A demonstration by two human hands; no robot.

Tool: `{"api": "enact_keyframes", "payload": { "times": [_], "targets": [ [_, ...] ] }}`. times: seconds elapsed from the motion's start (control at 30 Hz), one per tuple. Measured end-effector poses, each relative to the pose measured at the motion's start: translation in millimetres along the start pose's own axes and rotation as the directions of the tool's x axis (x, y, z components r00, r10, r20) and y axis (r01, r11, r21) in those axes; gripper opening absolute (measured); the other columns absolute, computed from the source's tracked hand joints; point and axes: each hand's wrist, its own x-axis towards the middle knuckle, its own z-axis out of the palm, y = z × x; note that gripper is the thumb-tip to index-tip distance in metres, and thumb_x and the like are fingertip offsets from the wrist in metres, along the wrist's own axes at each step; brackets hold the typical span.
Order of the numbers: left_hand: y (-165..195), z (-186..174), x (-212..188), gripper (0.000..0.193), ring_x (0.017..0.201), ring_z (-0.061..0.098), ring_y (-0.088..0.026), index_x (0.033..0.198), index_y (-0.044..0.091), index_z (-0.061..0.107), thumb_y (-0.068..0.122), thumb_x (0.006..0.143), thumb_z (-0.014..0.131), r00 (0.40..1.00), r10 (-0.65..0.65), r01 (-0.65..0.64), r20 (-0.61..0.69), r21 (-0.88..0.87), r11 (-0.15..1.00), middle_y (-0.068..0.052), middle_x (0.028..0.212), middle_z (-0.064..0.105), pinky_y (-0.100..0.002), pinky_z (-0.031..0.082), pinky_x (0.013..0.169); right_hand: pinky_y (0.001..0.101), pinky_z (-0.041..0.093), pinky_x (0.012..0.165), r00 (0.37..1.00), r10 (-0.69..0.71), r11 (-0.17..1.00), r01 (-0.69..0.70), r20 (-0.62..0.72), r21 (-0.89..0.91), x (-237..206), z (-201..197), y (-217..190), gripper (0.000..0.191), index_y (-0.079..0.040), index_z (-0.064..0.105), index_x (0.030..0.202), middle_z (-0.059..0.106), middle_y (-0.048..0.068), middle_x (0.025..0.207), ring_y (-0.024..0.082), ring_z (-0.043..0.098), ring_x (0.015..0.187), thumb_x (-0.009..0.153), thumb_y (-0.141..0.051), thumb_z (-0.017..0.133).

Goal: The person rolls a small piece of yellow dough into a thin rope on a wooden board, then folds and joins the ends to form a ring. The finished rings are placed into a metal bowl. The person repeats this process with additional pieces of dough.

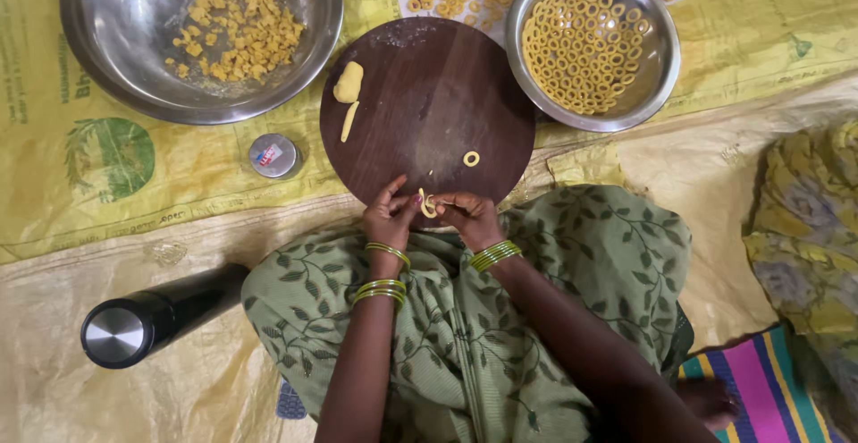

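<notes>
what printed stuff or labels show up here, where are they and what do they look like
Printed sack sheet: spread under the bowls, yellow with green lettering and a round green picture at left.
Small round tin: left of the dark round board, silver lid with a red, white and blue label.

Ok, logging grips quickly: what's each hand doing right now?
Left hand: pinched on the dough strip.
Right hand: pinched on the same strip, curling it.
</notes>
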Motion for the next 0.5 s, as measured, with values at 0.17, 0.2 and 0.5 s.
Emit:
{"api": "enact_keyframes", "payload": {
  "times": [0.17, 0.2, 0.5],
  "targets": [
    [3.3, -0.3, -2.5, 0.051, 0.086, 0.070, -0.007, 0.140, -0.002, 0.060, 0.008, 0.093, 0.076, 0.999, 0.013, -0.016, 0.044, 0.075, 0.997, -0.007, 0.097, 0.079, -0.024, 0.057, 0.082, 0.0282, 0.062, 0.082, 0.999, 0.049, 0.995, -0.051, 0.023, 0.082, 0.9, -2.3, 1.2, 0.023, 0.001, 0.075, 0.117, 0.079, 0.009, 0.105, 0.012, 0.073, 0.093, 0.096, -0.008, 0.071],
    [4.3, -0.2, -2.8, 0.051, 0.087, 0.071, -0.007, 0.141, -0.002, 0.059, 0.008, 0.094, 0.076, 0.998, 0.021, -0.026, 0.053, 0.090, 0.996, -0.007, 0.098, 0.080, -0.024, 0.057, 0.083, 0.0282, 0.061, 0.082, 0.998, 0.057, 0.995, -0.059, 0.021, 0.075, 1.4, -2.9, 1.1, 0.023, 0.001, 0.075, 0.117, 0.079, 0.009, 0.105, 0.012, 0.072, 0.092, 0.096, -0.008, 0.071],
    [29.6, 6.3, -12.4, 0.065, 0.078, 0.066, -0.004, 0.147, 0.000, 0.052, 0.004, 0.087, 0.078, 0.985, 0.085, -0.114, 0.147, 0.207, 0.972, -0.005, 0.097, 0.081, -0.024, 0.056, 0.073, 0.0268, 0.060, 0.083, 0.999, 0.022, 0.993, -0.026, 0.036, 0.114, 5.2, -7.3, 7.2, 0.025, -0.001, 0.070, 0.117, 0.077, 0.006, 0.108, 0.010, 0.072, 0.095, 0.093, -0.005, 0.070]
  ]
}}
